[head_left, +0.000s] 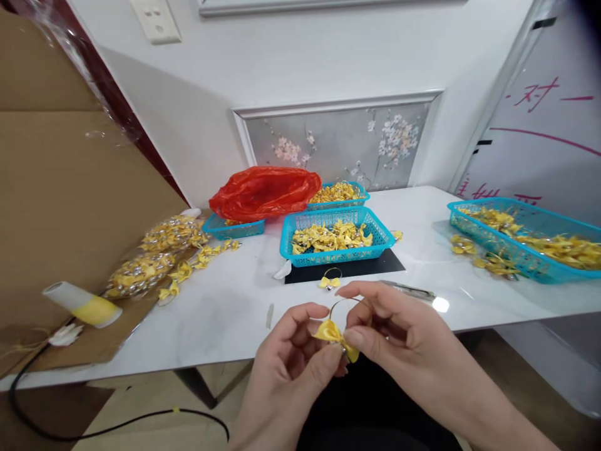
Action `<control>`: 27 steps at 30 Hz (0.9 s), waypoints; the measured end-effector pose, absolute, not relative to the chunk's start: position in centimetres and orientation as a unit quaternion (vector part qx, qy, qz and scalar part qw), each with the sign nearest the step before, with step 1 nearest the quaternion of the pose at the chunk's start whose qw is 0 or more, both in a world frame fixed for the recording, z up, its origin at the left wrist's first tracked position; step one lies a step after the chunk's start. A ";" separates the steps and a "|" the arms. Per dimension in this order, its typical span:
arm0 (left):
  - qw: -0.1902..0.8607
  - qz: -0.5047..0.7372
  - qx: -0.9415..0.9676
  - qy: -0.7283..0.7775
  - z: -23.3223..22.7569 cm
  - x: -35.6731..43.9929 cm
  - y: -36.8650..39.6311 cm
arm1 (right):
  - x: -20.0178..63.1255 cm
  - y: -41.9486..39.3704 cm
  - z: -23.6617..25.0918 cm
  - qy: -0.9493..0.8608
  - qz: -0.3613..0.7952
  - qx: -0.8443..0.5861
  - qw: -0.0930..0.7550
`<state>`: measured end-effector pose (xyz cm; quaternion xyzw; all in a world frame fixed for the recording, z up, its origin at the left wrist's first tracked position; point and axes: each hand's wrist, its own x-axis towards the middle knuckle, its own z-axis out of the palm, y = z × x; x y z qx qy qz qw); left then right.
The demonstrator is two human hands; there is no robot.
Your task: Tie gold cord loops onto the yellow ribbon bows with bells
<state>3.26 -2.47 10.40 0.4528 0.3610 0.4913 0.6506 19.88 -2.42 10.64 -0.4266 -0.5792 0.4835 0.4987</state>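
Observation:
Just in front of the table's near edge, both my hands hold a yellow ribbon bow with a thin golden wire loop rising from it. My left hand pinches the bow's lower left part between thumb and fingers. The thumb and fingers of my right hand grip its right side, near the loop. A silvery bead shows partly under the bow; my fingers hide the rest. Beyond my hands, a similar bow with a loop and bead lies on the table.
A blue basket of yellow bows stands on a black sheet. Another blue basket is at right, tweezers nearer. A red plastic bag covers part of the back baskets. Left are bundled bows and a yellow-white roll.

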 end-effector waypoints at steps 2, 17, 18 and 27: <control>0.650 0.483 0.453 0.373 10.5 3.3 -2.5 | 19.8 -2.2 10.6 -0.568 0.499 -0.411 0.510; 0.725 0.493 0.349 0.331 10.1 2.9 -2.0 | 18.9 -1.3 10.2 -0.521 0.545 -0.385 0.532; 0.705 0.503 0.368 0.339 10.0 2.7 -2.1 | 18.8 -1.2 10.1 -0.523 0.544 -0.392 0.527; 0.605 0.528 0.426 0.418 8.3 0.1 -1.8 | 15.9 0.0 8.8 -0.553 0.600 -0.394 0.422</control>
